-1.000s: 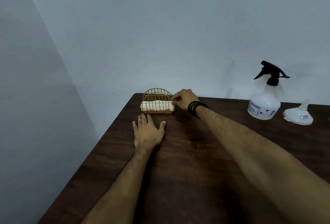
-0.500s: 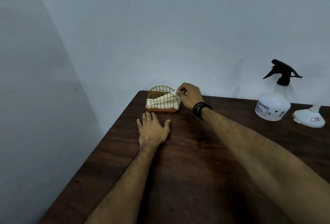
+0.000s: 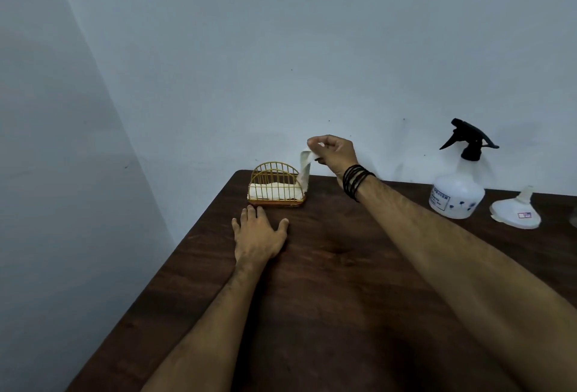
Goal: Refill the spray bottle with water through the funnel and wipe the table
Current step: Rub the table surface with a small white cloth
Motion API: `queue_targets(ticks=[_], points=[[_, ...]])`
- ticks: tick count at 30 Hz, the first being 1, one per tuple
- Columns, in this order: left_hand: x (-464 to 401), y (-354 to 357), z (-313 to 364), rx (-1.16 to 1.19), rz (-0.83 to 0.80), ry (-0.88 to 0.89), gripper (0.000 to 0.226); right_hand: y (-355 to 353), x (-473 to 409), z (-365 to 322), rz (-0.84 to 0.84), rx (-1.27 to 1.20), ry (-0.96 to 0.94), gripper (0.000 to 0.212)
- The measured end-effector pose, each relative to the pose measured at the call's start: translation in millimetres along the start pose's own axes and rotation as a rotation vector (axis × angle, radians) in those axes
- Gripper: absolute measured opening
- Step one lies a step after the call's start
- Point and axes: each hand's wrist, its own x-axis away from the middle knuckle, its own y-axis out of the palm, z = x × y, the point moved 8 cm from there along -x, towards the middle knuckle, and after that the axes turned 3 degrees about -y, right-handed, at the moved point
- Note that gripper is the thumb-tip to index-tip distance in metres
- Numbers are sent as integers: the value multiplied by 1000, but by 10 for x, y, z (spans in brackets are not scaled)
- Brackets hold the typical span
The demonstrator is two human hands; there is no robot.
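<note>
Right hand (image 3: 332, 154) had risen from the wire napkin holder (image 3: 276, 187), pinching a tissue (image 3: 304, 170) half drawn out, ready for wiping. Left hand (image 3: 259, 235) lay spread flat on the counter (image 3: 343, 266); spray bottle (image 3: 457, 195) and funnel (image 3: 515, 212) stood aside, right.

Dark wood table (image 3: 327, 313) sits in the corner, back edge vs pale blue-grey wall (image 3: 281, 48); side wall (image 3: 46, 173) on left, light dim, even.
</note>
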Motion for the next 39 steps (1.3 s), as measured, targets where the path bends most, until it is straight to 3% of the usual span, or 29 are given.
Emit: queue_targets(ticks=[6,9,11,14,16,18,21,26,30,33,36,39], points=[[47,-144,9,119,98,39,69,-269,402,-244,-83,-56,96,20],[175,-273,86,314,160,113,55,-395,677,-309,-133,-77,133,13],[363,-330,182,566,164,111,48,-493,876,-308,-145,-58,152,13],[748,-278,581,1084,-94,47,42,-596,1138,-272,-141,-47,179,14],[1033,-263,919,1239,-295,91,38,-654,1302,-233,-129,-79,201,15],[1241,-249,1112,1248,-397,156,30,-706,1451,-202,-120,-100,234,17],[1353,-244,1129,1248,-395,148,16,-830,1639,-133,-98,-79,287,23],[1467,-228,1138,1290,-377,27,15,-1005,2017,-69,-185,-106,412,50],[1572,-152,1207,1235,-432,-8,15,-1181,2158,-60,-144,-38,346,57],[1637,-136,1290,1198,-480,24,11,-1249,2185,-195,-198,179,161,48],[1649,-183,1356,1174,-442,69,11,-1276,2210,-311,-302,608,-15,36],[1555,-182,1294,1088,-355,67,13,-1393,2238,-487,-190,963,-208,20]])
